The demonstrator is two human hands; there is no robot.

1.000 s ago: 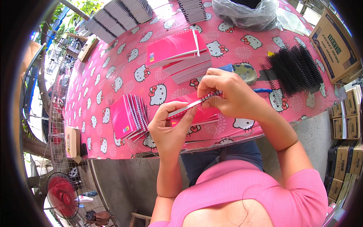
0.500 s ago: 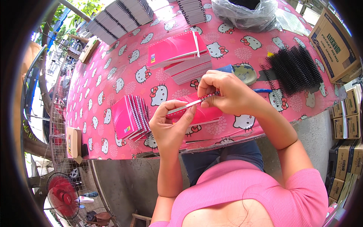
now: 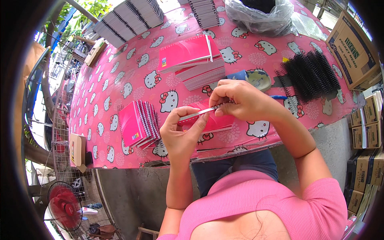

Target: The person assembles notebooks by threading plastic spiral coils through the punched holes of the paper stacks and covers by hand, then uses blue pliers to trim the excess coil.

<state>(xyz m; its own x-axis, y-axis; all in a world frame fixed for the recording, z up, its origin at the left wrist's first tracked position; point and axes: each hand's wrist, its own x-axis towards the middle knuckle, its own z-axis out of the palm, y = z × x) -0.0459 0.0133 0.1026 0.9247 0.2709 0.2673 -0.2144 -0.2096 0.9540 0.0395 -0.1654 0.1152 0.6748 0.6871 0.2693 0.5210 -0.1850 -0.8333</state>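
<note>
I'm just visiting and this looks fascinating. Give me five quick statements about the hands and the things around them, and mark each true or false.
1. The left hand holds a notebook between thumb and fingers. True.
2. The right hand lies flat on the table. False: the right hand is raised, with its fingers at the notebook's edge.
3. The black coils are at the table's left end. False: the black coils lie toward its right side.
4. A see-through plastic bag sits toward the table's far side. True.
5. The red fan stands on the table. False: the red fan is off the table, at the lower left of the view.
</note>
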